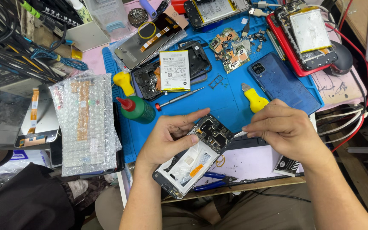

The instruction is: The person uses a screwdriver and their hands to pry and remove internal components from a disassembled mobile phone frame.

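The left hand [167,138], nearest the camera, cradled an opened phone [194,155] with its back cover off, fingers [188,116] curled around its upper edge, holding it tilted above the front edge of the desk [252,164]. The right hand [284,127] had its fingers pinched shut on a thin metal tool [240,133], whose tip touched the phone's top corner. Behind lay a blue work mat [226,100], a yellow-handled pry tool [254,100], a green bottle [138,109] and a loose battery [174,71].
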